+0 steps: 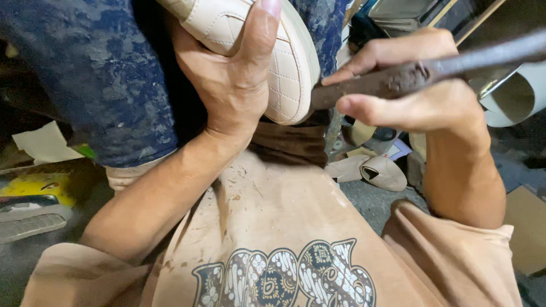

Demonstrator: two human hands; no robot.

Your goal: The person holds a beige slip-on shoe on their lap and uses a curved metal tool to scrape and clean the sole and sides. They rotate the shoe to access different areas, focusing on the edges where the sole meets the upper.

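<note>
Cluttered workshop floor lay behind, where a spare shoe (382,172) sat near a cardboard sheet (526,227). From the head view, the left hand (233,79) clasped a cream quilted shoe (284,62) against the lap; the right hand (421,85) gripped a rusty tool (398,79), its tip touching the sole's edge.

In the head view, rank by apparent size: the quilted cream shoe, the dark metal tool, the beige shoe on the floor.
1. Quilted cream shoe and dark metal tool: too alike, both cropped.
2. Beige shoe on the floor: smallest, but farther away.
</note>
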